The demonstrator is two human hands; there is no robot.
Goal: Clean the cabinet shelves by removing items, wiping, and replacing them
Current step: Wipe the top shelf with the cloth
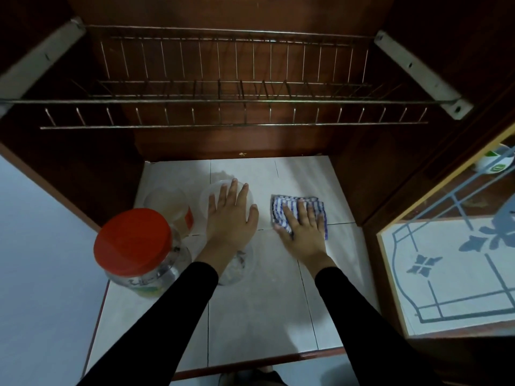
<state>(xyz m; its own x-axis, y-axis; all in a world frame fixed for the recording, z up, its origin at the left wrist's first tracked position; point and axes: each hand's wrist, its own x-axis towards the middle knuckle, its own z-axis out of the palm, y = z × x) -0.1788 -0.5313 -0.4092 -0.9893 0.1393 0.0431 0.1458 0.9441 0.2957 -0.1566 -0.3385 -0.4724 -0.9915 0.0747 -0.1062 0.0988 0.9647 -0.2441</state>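
Note:
The cabinet's white tiled shelf (264, 296) fills the middle of the view. My right hand (303, 227) lies flat on a blue and white striped cloth (281, 204), pressing it against the tiles. My left hand (231, 215) rests palm down on the lid of a clear round plastic container (207, 197). Under my left wrist sits a second clear container (239, 271), partly hidden. A big clear jar with a red lid (132, 240) stands at the shelf's left front. Behind it is another clear tub with an orange label (167, 204).
An empty metal wire dish rack (223, 107) hangs above the shelf on white brackets. The open cabinet door with patterned glass (446, 274) stands at the right, with white and green cups (494, 162) behind it. Dark wooden side walls close in the shelf.

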